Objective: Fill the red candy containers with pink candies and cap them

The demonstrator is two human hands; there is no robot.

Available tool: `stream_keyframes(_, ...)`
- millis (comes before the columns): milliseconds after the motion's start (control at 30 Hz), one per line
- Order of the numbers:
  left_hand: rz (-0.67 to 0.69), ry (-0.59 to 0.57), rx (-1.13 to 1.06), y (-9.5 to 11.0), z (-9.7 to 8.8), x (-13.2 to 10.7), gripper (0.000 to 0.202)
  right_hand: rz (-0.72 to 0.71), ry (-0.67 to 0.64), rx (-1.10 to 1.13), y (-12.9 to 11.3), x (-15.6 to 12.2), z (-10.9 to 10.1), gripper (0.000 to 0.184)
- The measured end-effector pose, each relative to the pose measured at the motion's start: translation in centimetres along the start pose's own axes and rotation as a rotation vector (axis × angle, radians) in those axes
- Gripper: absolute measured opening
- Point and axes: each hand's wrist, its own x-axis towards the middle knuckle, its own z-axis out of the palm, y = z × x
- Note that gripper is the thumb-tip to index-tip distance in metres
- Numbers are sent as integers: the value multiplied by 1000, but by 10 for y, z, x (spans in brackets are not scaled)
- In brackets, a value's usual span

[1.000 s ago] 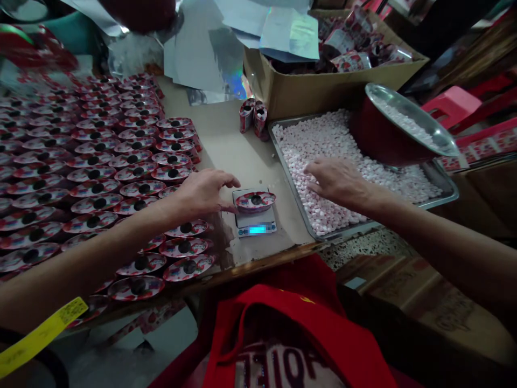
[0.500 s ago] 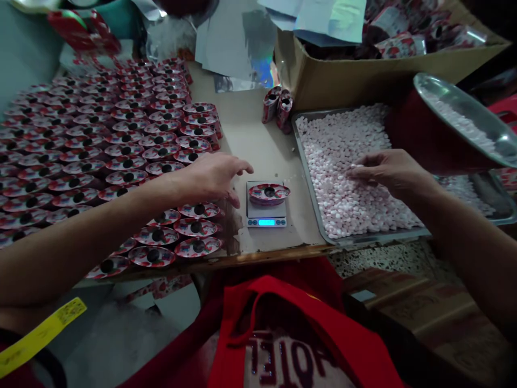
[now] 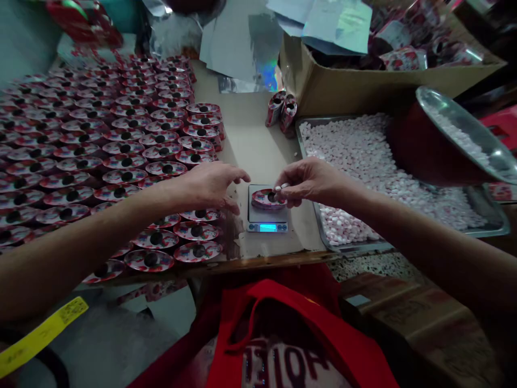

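Note:
A small digital scale (image 3: 267,218) with a lit blue display lies on the table. On its plate stands an oval red-and-white printed container (image 3: 262,199) with a dark round hole in its top. My right hand (image 3: 309,183) pinches a few small white tablets (image 3: 283,187) at the container's hole, its fingertips covering part of the top. To the left of the scale, my left hand (image 3: 216,186) hovers with thumb and fingers apart and nothing in them. The metal tray (image 3: 323,229) on the right bears a thick layer of the same white tablets.
Rows of matching oval containers (image 3: 125,148) fill the left side of the table. Two more containers (image 3: 281,110) stand by a cardboard box (image 3: 335,83) of printed packs. A metal bowl (image 3: 412,140) rests tilted on the tray. Silvery sheets (image 3: 230,43) lie at the back.
My right hand has moved left from the tray to the container on the scale, with white tablets between its fingertips. My left hand has stayed nearly in place, still open.

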Motion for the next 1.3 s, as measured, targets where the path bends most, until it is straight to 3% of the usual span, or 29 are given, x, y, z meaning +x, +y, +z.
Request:
stream_keyframes(100,-2,-17,14,-1,-2,-5,76,-13,30,-163,-3,1,3,23)
stream_keyframes(333,15,65,-23,4,-2,-2,74,-130,97,-431,-8,-4,12,27)
stream_keyframes(400,31,71,-15,5,-2,0,73,-127,118,-430,-10,-5,12,33)
stream_keyframes(500,56,87,12,3,-1,2,72,-59,139,-230,-10,-12,-1,33)
stream_keyframes(567,54,96,16,0,0,3,73,-17,266,-67,-5,-21,-21,27)
stream_keyframes(667,29,105,3,0,0,7,74,70,617,149,16,-38,-55,14)
stream_keyframes(767,38,126,0,7,-2,12,74,176,827,335,47,-56,-79,29)
stream_keyframes(900,44,106,49,27,-6,19,73,141,862,278,69,-75,-85,23)
stream_keyframes(1000,35,74,126,44,-10,21,75,3,878,23,64,-84,-84,15)
stream_keyframes(1167,16,80,208,64,-9,18,72,-170,821,-431,55,-90,-96,20)
stream_keyframes(1300,18,91,203,66,0,20,73,-147,759,-415,51,-88,-93,31)
